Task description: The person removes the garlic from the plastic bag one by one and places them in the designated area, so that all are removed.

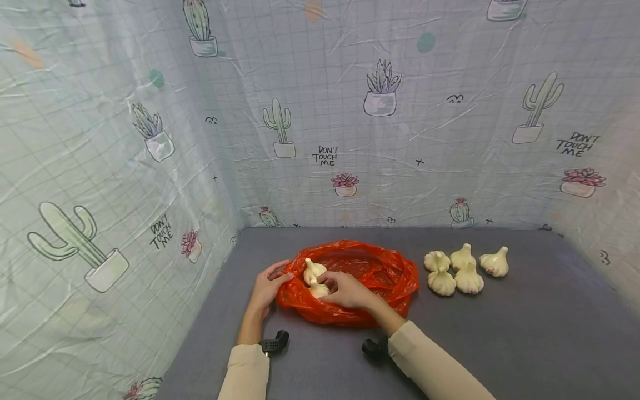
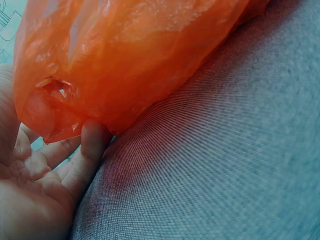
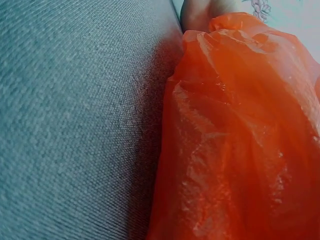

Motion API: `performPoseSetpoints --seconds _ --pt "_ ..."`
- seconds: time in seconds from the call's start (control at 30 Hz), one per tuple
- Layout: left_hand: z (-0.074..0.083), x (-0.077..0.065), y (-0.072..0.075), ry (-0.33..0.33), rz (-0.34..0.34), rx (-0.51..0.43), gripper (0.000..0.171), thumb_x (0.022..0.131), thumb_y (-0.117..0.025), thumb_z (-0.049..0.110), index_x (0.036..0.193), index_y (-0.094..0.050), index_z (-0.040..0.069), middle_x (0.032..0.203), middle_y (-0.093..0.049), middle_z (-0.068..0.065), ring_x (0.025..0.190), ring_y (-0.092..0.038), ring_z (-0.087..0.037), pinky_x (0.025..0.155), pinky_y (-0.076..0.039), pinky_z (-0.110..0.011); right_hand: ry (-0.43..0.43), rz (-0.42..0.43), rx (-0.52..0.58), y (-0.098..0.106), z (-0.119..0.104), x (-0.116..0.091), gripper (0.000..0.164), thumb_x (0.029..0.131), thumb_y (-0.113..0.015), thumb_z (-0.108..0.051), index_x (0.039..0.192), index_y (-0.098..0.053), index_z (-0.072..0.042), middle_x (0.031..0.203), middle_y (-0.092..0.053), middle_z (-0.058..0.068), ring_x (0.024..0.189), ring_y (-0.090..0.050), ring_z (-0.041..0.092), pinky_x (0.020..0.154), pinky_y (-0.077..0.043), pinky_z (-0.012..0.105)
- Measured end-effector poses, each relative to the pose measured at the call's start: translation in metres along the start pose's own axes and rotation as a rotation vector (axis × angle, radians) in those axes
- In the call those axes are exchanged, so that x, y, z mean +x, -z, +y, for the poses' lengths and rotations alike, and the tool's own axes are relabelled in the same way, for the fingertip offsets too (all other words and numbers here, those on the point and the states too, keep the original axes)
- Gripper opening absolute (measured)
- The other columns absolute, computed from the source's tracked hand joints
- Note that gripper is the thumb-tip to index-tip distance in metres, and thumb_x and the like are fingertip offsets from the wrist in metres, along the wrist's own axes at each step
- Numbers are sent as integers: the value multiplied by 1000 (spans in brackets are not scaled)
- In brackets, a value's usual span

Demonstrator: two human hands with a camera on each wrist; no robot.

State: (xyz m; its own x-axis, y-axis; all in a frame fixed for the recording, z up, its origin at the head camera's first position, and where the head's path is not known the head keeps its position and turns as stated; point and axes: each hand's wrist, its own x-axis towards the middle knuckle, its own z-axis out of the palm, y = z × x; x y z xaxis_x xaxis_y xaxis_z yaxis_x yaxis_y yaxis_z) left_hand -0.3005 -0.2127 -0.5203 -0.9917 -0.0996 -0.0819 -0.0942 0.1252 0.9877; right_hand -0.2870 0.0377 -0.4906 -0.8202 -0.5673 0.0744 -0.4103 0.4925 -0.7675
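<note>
A red plastic bag (image 1: 345,318) lies spread on the grey table with its mouth open upward. Two garlic bulbs sit inside at its left end: a rear bulb (image 1: 313,270) and a front bulb (image 1: 318,289). My right hand (image 1: 347,290) reaches in over the near rim and grips the front bulb between thumb and fingers. At the bag's left edge, my left hand (image 1: 266,290) pinches the plastic, thumb on top. The left wrist view shows the fingers (image 2: 92,142) under the red film, near a small hole. In the right wrist view the bag (image 3: 225,150) hides my right hand.
Several garlic bulbs stand grouped right of the bag, among them a front one (image 1: 469,279); a separate bulb (image 1: 494,262) lies farther right. A patterned cloth (image 1: 310,189) hangs behind the grey table (image 1: 525,333) and along its sides.
</note>
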Motion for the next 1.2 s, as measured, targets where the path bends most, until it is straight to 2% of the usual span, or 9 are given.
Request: performPoseSetpoints --seconds 0.37,0.63,0.73,0.97,1.2 --pt "1 -1 -1 9 4 11 43 90 -76 19 133 -69 20 117 -70 -9 100 -66 -17 84 -55 -30 -13 22 20 -3 3 2 33 86 -82 -18 116 -68 -13 109 -71 9 96 -64 17 80 -53 31" --pt "0 0 -1 4 1 16 43 90 -76 19 133 -69 21 115 -70 -8 100 -65 -17 85 -54 -30 -15 49 41 -4 3 1 33 83 -84 -17 112 -68 -13 104 -69 7 94 -62 17 74 -52 27" --pt "0 -1 -1 4 -1 13 43 90 -76 19 133 -69 20 116 -70 -9 100 -65 -17 85 -54 -30 -25 50 52 -1 2 -2 36 82 -83 -17 113 -67 -14 107 -69 7 95 -63 16 76 -53 27" --pt "2 -1 -1 12 2 -3 44 90 -76 17 133 -69 20 117 -71 -9 99 -67 -16 83 -55 -29 -56 69 113 9 0 -9 41 79 -84 -17 116 -66 -14 118 -67 10 100 -64 21 82 -55 34" --pt "2 -2 0 9 2 -5 43 89 -76 16 132 -70 18 112 -71 -8 97 -66 -15 82 -54 -29 -70 113 126 18 1 -15 46 77 -88 -26 117 -66 -18 121 -66 10 97 -63 20 78 -52 32"
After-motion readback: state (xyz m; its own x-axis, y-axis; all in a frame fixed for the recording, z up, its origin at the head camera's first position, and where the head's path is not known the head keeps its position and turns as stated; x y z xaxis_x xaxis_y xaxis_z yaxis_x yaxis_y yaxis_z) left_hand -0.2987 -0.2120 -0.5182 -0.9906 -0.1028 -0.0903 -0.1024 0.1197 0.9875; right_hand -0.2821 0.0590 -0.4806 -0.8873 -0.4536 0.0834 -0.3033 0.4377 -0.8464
